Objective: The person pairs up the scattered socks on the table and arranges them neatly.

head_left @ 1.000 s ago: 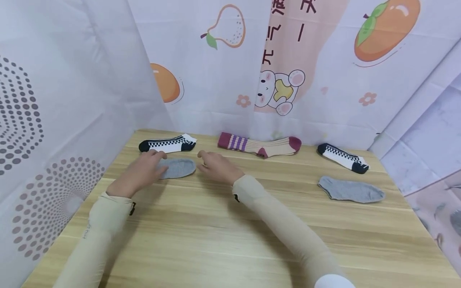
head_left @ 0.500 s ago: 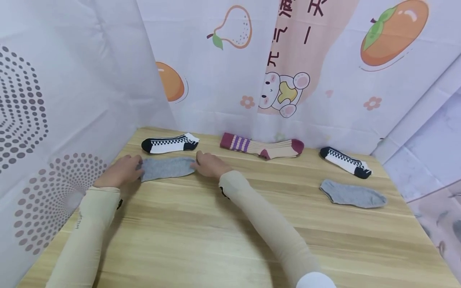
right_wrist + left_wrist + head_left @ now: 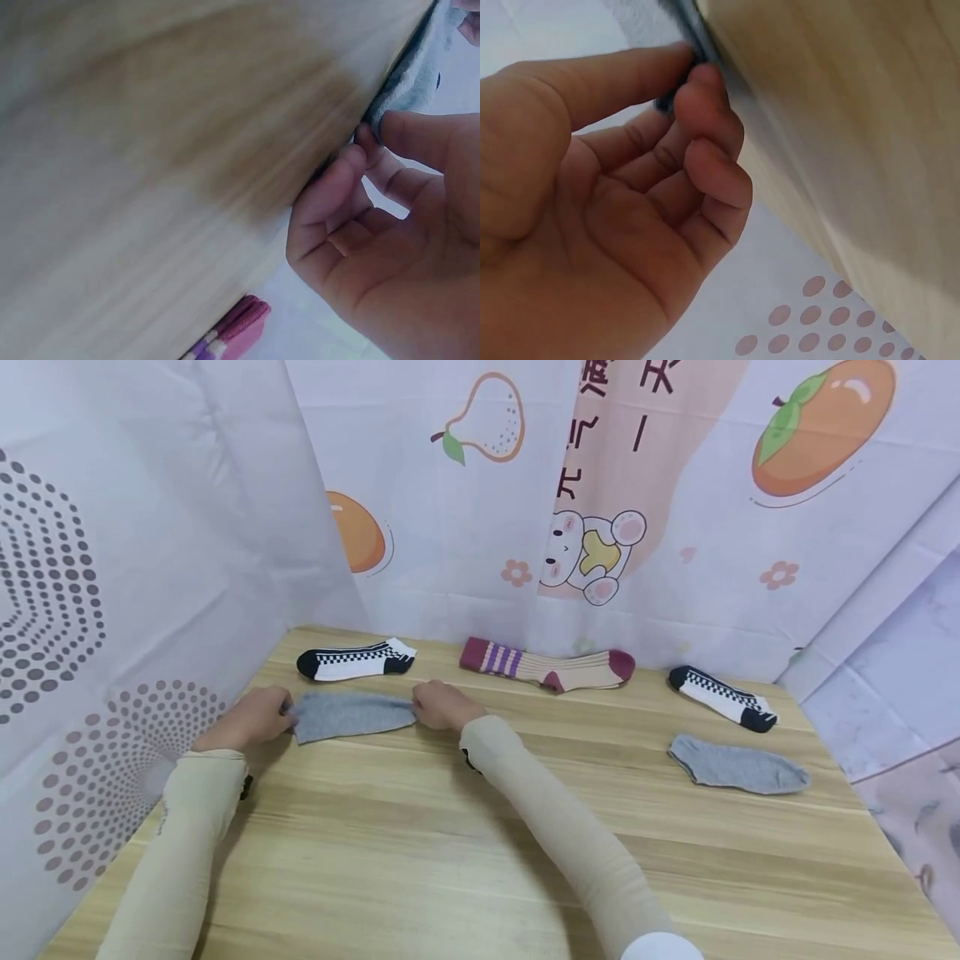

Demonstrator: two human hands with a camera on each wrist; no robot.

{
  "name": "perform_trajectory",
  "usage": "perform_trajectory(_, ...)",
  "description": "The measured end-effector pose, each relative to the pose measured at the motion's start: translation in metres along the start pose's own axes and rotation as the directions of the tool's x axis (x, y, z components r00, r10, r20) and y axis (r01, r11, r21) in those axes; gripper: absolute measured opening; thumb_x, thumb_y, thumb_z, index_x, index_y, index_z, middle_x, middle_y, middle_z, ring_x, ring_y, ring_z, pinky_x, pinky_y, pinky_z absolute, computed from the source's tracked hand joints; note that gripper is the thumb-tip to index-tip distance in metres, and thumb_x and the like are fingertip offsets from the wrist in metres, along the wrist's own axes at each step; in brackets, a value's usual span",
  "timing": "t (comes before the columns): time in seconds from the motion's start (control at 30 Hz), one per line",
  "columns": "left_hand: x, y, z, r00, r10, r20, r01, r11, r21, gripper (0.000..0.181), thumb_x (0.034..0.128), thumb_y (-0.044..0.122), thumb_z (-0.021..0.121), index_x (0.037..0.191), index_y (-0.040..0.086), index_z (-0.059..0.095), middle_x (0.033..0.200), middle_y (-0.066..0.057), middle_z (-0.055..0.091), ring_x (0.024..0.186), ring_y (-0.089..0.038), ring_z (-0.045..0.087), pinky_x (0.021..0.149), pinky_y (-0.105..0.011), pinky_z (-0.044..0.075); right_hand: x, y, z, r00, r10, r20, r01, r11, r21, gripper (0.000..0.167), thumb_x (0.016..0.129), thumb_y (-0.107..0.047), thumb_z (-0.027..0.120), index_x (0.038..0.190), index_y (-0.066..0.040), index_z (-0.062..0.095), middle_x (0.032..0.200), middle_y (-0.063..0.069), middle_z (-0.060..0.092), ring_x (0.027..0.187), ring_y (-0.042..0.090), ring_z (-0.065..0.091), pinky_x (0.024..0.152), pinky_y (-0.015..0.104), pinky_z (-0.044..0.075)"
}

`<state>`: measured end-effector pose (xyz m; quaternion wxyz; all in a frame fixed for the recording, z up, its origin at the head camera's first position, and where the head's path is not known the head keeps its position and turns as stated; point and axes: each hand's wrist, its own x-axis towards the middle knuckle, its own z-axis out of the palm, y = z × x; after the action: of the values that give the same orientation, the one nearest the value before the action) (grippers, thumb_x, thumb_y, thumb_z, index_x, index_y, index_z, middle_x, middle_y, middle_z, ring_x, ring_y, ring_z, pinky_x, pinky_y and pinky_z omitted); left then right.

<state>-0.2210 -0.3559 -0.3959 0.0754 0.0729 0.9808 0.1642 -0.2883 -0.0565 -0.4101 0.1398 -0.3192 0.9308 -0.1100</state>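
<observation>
A plain grey sock [image 3: 352, 713] lies stretched out sideways near the table's left back corner. At its left end, my left hand [image 3: 257, 718] pinches the fabric between thumb and fingertips. The left wrist view shows the grey cloth [image 3: 682, 22] at the tips of that thumb and index finger. My right hand [image 3: 442, 705] pinches the sock's right end. In the right wrist view, the cloth [image 3: 409, 90] runs from my right thumb towards the other hand. The sock's very ends are hidden by my fingers.
Behind the held sock lies a black-and-white checked sock [image 3: 356, 660]. A maroon-and-cream striped sock [image 3: 555, 668] is at the back middle. To the right are another checked sock [image 3: 723, 697] and a second grey sock [image 3: 738, 764]. A printed curtain [image 3: 450, 552] borders the wooden table [image 3: 420, 843].
My left hand has moved left to the grey sock's left end, and my right hand has come onto its right end. The sock now looks pulled longer and straighter between them.
</observation>
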Motion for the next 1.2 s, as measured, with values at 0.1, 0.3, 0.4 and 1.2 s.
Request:
perform_trajectory(0.1,0.000,0.000,0.000,1.000,0.027,-0.008,-0.027,1.000,-0.002,0.012,0.0887,0.007,0.065,0.082,-0.002,0.062,0.077,-0.012,0.061,0.072,-0.027,0.056,0.068,-0.043,0.047,-0.006,0.002,-0.003,1.000,0.003,-0.006,-0.003,1.000,-0.005,0.016,0.103,-0.020,0.051,0.098,-0.010,0.061,0.092,0.004,0.063,0.082,0.017,0.058,0.081,0.032,0.050)
perform_trajectory(0.3,-0.004,0.006,0.000,0.998,0.065,0.013,-0.064,0.997,-0.037,0.015,0.0911,0.010,0.061,0.078,0.003,0.060,0.071,-0.005,0.055,0.066,-0.020,0.050,0.060,-0.034,0.041,-0.023,0.018,-0.007,1.000,0.001,-0.027,-0.001,1.000,0.015,0.014,0.101,-0.018,0.051,0.097,-0.010,0.062,0.087,0.004,0.063,0.077,0.017,0.058,0.075,0.031,0.051)
perform_trajectory(0.4,-0.006,0.014,0.000,0.993,0.117,0.018,-0.116,0.991,-0.062,0.013,0.0911,0.011,0.061,0.079,0.004,0.061,0.071,-0.003,0.056,0.065,-0.018,0.049,0.059,-0.032,0.040,-0.033,0.030,-0.008,0.999,0.004,-0.038,-0.003,1.000,0.026,0.015,0.102,-0.018,0.051,0.095,-0.010,0.061,0.083,0.002,0.060,0.071,0.016,0.055,0.069,0.030,0.049)
perform_trajectory(1.2,-0.007,0.098,0.006,0.927,0.371,0.045,-0.365,0.925,-0.110,0.012,0.0884,0.003,0.066,0.079,0.007,0.060,0.066,0.002,0.049,0.061,-0.011,0.044,0.057,-0.028,0.039,-0.144,0.078,-0.010,0.955,-0.008,-0.296,0.011,1.000,0.011,0.024,0.100,-0.015,0.053,0.077,-0.015,0.052,0.066,-0.002,0.049,0.060,0.012,0.045,0.058,0.029,0.041)
